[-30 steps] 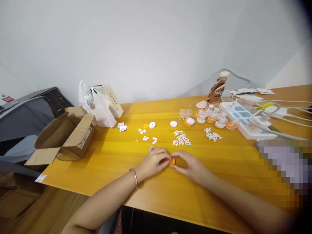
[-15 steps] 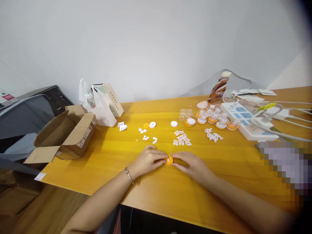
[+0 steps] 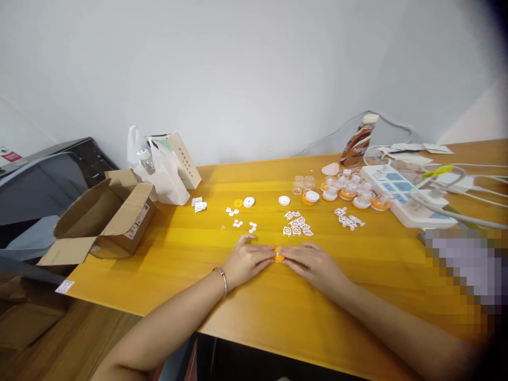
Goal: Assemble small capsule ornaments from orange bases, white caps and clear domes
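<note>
A small round orange plastic piece is pinched between both hands near the front of the table; the fingers cover most of it. My left hand, with a bracelet at its wrist, closes on it from the left. From the right, the fingertips of my right hand grip the same piece. Just beyond the hands lie white wheel-patterned pieces. Small white discs rest ahead of my left hand. Farther back are a white disc and a white disc on an orange ring.
Clear-topped orange assemblies stand in a group beside a white power strip with cables. Clear cups sit behind. A brown drink bottle is at the back. On the left are an open cardboard box and a plastic bag.
The orange piece has been turned or tilted and shifted slightly away from me. Both hands have closed nearer together around it, covering more of it.
</note>
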Available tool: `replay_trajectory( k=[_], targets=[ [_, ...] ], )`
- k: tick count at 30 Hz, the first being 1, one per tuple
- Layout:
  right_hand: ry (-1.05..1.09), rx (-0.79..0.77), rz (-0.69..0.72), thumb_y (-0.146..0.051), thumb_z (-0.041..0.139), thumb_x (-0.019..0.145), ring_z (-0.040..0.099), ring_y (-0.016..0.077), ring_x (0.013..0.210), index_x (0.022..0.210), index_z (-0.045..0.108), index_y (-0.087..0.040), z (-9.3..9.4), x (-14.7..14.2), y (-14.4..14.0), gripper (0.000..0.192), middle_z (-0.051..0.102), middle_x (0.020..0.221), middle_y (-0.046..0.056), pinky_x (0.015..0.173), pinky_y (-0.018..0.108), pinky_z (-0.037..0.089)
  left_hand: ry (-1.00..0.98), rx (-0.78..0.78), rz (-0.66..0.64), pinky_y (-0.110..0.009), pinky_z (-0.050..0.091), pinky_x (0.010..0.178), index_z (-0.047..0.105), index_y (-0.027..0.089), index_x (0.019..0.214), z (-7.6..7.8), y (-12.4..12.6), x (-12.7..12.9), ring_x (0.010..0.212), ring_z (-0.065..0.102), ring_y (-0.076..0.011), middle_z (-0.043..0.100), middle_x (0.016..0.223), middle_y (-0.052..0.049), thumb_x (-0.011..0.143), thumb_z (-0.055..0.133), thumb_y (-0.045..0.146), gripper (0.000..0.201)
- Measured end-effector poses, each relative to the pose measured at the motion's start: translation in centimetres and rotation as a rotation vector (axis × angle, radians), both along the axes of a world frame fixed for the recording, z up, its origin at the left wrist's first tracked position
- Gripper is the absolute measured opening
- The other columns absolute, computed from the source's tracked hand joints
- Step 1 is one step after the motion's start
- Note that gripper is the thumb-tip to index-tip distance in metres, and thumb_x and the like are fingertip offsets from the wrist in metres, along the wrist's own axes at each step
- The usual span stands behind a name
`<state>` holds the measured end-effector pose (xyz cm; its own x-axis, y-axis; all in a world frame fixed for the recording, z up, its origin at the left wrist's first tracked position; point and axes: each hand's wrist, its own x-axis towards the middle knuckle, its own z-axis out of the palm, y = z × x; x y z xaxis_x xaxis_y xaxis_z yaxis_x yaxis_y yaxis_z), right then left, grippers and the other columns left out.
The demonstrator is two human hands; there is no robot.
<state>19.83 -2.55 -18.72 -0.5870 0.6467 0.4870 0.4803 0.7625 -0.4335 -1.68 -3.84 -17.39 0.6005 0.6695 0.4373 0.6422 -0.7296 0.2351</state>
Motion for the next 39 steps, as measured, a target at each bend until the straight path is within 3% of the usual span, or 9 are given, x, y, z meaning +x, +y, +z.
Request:
replay_trajectory(
  k=[17,26,32,39],
  targets=[
    [-0.076,0.174,-0.002,-0.023,0.040,0.090,0.065,0.0143,0.090,0.099,0.065,-0.027,0.2,0.1,-0.2,0.026,0.069,0.101,0.000,0.078,0.033,0.046,0.006,0.158,-0.063,-0.036,0.030,0.098,0.062,0.023,0.098,-0.3,0.0,0.0,0.085,0.065,-0.0102,0.068,0.101,-0.002,0.089,0.045,0.024,0.020],
    [-0.212,0.291,0.045,-0.016,0.036,0.090,0.062,0.0166,0.085,0.096,0.064,-0.022,0.2,0.2,-0.3,0.030,0.068,0.096,0.006,0.084,0.037,0.047,0.234,0.243,-0.086,-0.043,0.028,0.100,0.058,0.018,0.104,0.0,-0.6,-0.1,0.090,0.063,-0.0146,0.063,0.111,-0.007,0.091,0.037,0.017,0.025],
    [-0.182,0.264,0.077,-0.013,0.035,0.089,0.062,0.0185,0.090,0.097,0.062,-0.021,0.4,0.0,-0.5,0.030,0.067,0.097,0.008,0.090,0.043,0.045,0.316,0.291,-0.092,-0.047,0.030,0.098,0.055,0.013,0.107,0.4,-1.2,0.1,0.097,0.061,-0.0177,0.061,0.114,-0.011,0.090,0.035,0.012,0.026],
    [-0.009,0.064,0.007,-0.023,0.052,0.082,0.062,0.0189,0.088,0.091,0.060,-0.023,0.2,-0.3,-0.4,0.012,0.067,0.096,0.005,0.086,0.041,0.046,0.298,0.262,-0.089,-0.043,0.034,0.094,0.054,0.015,0.111,-0.1,-1.2,0.2,0.095,0.061,-0.0170,0.060,0.115,-0.011,0.090,0.037,0.014,0.027]
  ],
)
